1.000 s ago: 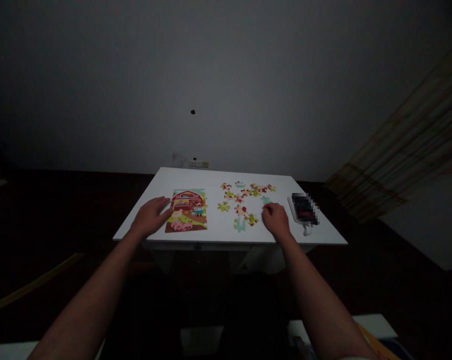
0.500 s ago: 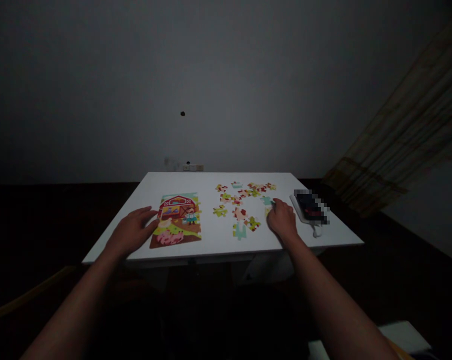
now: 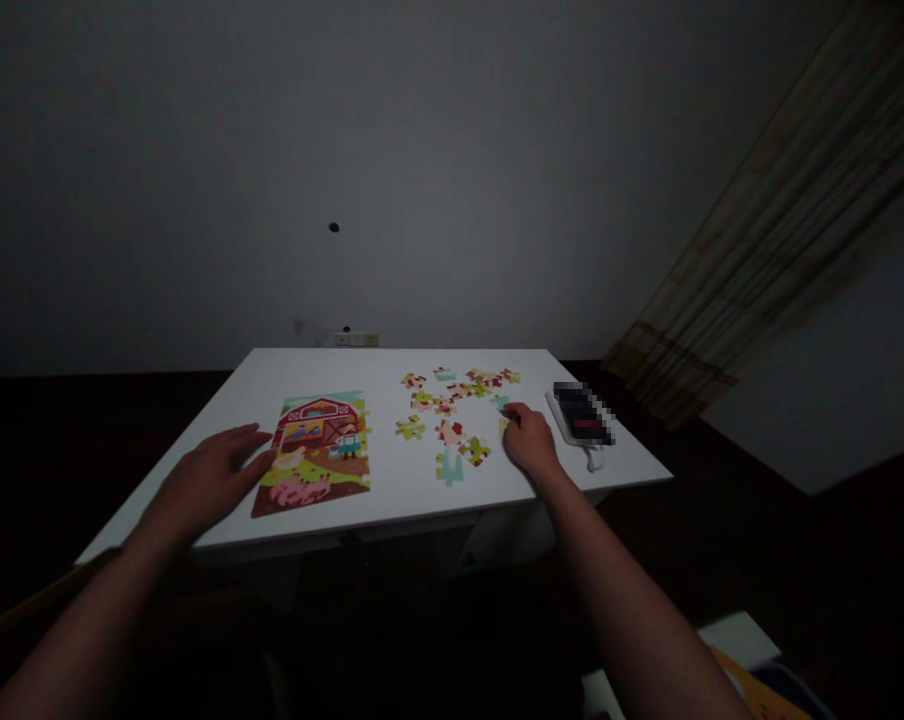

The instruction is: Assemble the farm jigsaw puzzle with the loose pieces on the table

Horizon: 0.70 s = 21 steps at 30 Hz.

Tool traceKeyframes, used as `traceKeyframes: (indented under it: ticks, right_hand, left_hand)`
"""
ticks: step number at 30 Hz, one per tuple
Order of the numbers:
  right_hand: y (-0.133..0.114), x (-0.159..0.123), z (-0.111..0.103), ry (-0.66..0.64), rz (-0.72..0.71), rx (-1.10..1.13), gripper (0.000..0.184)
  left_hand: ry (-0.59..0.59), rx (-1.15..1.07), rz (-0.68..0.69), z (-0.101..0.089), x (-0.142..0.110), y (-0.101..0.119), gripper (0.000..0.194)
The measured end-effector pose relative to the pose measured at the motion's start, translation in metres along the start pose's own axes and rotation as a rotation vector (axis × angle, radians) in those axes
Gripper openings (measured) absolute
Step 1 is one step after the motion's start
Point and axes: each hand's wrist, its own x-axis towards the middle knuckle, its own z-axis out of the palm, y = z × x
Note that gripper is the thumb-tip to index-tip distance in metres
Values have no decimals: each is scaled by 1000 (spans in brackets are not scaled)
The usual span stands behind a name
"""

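A partly joined jigsaw puzzle [image 3: 321,440] lies on the left of the white table, showing a red barn, a farmer and pink pigs. Its right edge has open tabs and notches. My left hand [image 3: 216,475] rests at its left edge, fingers stretched out and apart, holding nothing. On the right, my right hand [image 3: 531,440] is low over the table with its fingers curled. Its fingertips are by a light-blue puzzle piece [image 3: 500,403] and a yellowish puzzle piece [image 3: 504,425], partly covered by the hand. Whatever is between the fingers is hidden.
Several loose puzzle pieces [image 3: 450,432] are spread over the middle of the white table [image 3: 392,365]. Right of my right hand lies a dark-screened device [image 3: 583,415] on a white base with a short strap. A curtain [image 3: 722,250] hangs at the right.
The view has turned slightly right, so the table and everything on it appear further left. Both hands keep about the same places relative to the puzzle and pieces.
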Motion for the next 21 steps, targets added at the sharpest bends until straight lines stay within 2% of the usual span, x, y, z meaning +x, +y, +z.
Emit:
traceKeyframes:
  ticks: [5,15,21]
  right_hand:
    - [-1,1,-1,-34,-6,118,43]
    - [4,3,1,-30,12,146,27]
    - [5,4,1,-28,20,151,21]
  left_hand:
    - [-11,5,9,-2,-1,3,68]
    - [-12,26,30,-4,-4,8,71]
    - [-7,21,29,-4,-5,10,66]
